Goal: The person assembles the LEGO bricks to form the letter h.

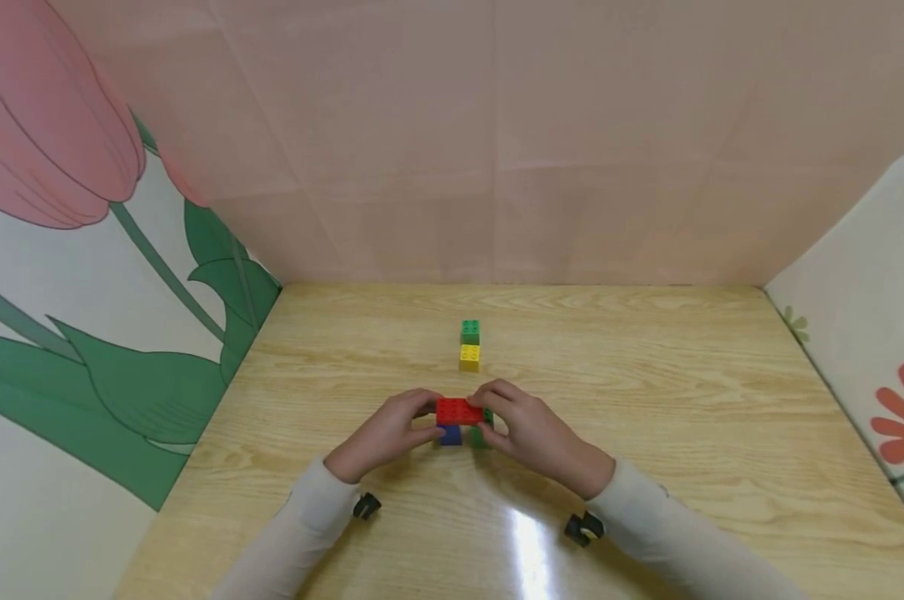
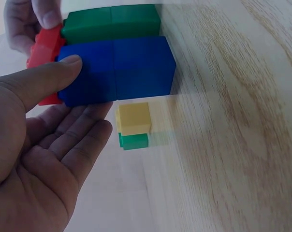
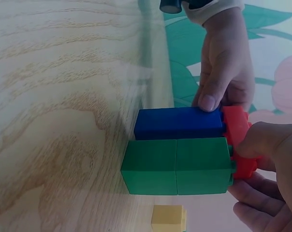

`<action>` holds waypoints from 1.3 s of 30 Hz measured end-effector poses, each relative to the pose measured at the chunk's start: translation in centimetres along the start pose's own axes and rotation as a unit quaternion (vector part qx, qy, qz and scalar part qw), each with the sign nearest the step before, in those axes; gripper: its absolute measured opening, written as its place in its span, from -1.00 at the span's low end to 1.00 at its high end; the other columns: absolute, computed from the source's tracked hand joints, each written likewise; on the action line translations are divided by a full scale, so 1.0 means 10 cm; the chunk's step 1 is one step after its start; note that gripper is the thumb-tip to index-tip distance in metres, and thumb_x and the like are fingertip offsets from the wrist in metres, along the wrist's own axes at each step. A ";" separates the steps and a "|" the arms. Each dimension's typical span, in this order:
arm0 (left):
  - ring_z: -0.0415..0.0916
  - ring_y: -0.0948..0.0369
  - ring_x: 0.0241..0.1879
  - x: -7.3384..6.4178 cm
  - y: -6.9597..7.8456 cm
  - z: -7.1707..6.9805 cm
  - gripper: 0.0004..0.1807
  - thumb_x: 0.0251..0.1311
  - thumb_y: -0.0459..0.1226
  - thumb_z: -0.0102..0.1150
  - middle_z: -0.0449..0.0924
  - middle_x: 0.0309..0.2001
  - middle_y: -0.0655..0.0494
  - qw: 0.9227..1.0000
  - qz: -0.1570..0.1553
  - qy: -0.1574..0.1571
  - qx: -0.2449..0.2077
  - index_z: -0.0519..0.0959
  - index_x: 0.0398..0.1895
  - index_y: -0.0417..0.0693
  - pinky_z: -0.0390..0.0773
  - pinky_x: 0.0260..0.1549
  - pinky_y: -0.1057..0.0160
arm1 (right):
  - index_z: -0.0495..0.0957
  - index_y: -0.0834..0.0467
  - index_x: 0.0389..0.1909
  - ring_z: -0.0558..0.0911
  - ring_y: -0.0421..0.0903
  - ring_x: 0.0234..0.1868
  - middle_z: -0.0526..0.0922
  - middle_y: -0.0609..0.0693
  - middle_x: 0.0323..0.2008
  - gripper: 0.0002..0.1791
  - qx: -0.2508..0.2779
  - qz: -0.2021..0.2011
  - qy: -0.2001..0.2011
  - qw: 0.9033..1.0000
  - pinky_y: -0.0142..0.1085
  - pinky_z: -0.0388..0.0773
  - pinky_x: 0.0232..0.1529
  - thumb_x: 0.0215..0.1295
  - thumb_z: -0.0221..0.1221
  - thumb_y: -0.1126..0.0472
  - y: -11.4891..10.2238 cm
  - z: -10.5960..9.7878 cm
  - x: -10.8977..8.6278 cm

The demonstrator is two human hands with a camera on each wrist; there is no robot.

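Observation:
My left hand (image 1: 388, 432) holds a stack of two blue toy bricks (image 2: 143, 67), thumb on the near face and fingers on the far side. Right beside it stands a stack of two green bricks (image 3: 204, 166). A longer red brick (image 1: 455, 411) lies across the tops of both stacks. My right hand (image 1: 534, 432) pinches this red brick between thumb and fingers at its right end. In the right wrist view, some green studs show uncovered beside the red brick.
Farther back on the wooden table (image 1: 646, 375) are a yellow brick (image 1: 470, 358) and a small green brick (image 1: 470, 331), one behind the other. A pink back panel (image 1: 571, 167) rises at the far edge, with flower-printed panels at both sides.

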State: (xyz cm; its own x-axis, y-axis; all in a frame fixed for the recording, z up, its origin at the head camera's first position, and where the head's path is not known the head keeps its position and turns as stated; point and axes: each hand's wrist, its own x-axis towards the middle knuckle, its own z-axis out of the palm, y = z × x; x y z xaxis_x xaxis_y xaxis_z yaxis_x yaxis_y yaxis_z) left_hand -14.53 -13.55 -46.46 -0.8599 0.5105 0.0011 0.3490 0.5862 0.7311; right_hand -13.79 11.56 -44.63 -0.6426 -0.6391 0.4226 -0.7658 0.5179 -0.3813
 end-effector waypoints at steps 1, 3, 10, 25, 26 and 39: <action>0.53 0.22 0.09 0.00 0.00 0.00 -0.61 0.23 -0.23 0.31 0.56 0.04 0.18 1.000 0.000 0.000 0.000 0.51 0.11 -0.03 0.54 0.08 0.21 | 0.59 0.13 -0.04 0.63 -0.15 -0.14 0.56 -0.05 -0.03 -0.66 -0.001 -0.001 0.000 1.000 -0.39 0.64 -0.22 0.15 0.37 0.28 0.00 0.00 0.00; 0.53 0.21 0.10 0.00 0.00 0.00 -0.61 0.23 -0.23 0.31 0.56 0.04 0.17 1.000 0.002 0.001 -0.002 0.51 0.11 -0.03 0.54 0.08 0.19 | 0.59 0.14 -0.04 0.64 -0.15 -0.14 0.56 -0.04 -0.03 -0.66 -0.002 -0.003 0.000 1.000 -0.39 0.64 -0.22 0.14 0.37 0.27 0.00 0.00 0.00; 0.53 0.22 0.10 0.00 0.00 0.00 -0.61 0.23 -0.24 0.31 0.56 0.04 0.17 1.000 0.007 0.000 -0.003 0.51 0.11 -0.04 0.54 0.07 0.23 | 0.58 0.13 -0.03 0.63 -0.17 -0.14 0.56 -0.04 -0.02 -0.66 -0.004 -0.004 -0.001 1.000 -0.41 0.64 -0.23 0.16 0.35 0.26 0.02 0.00 -0.01; 0.52 0.24 0.10 -0.01 0.01 0.00 -0.61 0.22 -0.28 0.31 0.56 0.04 0.19 1.000 0.007 0.002 -0.008 0.51 0.11 -0.02 0.53 0.09 0.24 | 0.58 0.12 -0.01 0.63 -0.16 -0.11 0.55 -0.05 -0.02 -0.65 0.002 -0.007 -0.002 1.000 -0.41 0.63 -0.18 0.17 0.36 0.24 0.02 0.01 -0.02; 0.51 0.24 0.10 -0.01 0.01 0.00 -0.61 0.22 -0.28 0.31 0.56 0.04 0.20 1.000 0.007 0.002 -0.007 0.51 0.11 -0.02 0.53 0.09 0.24 | 0.58 0.12 -0.01 0.62 -0.16 -0.10 0.55 -0.05 -0.01 -0.65 0.002 -0.007 -0.003 1.000 -0.41 0.63 -0.18 0.18 0.35 0.24 0.01 0.01 -0.02; 0.51 0.22 0.12 0.00 0.00 0.00 -0.60 0.24 -0.24 0.30 0.55 0.05 0.17 1.000 -0.001 -0.004 -0.005 0.50 0.13 -0.05 0.52 0.10 0.19 | 0.59 0.12 0.01 0.62 -0.16 -0.09 0.55 -0.05 0.00 -0.64 0.002 0.007 -0.002 1.000 -0.39 0.64 -0.16 0.17 0.36 0.24 0.01 0.02 0.00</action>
State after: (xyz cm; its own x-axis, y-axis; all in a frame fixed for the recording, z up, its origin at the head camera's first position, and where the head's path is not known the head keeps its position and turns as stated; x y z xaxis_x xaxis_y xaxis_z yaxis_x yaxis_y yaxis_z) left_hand -14.51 -13.59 -46.44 -0.8572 0.5149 -0.0061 0.3437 0.5810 0.7378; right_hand -13.85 11.52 -44.82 -0.6534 -0.6338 0.4139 -0.7564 0.5247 -0.3905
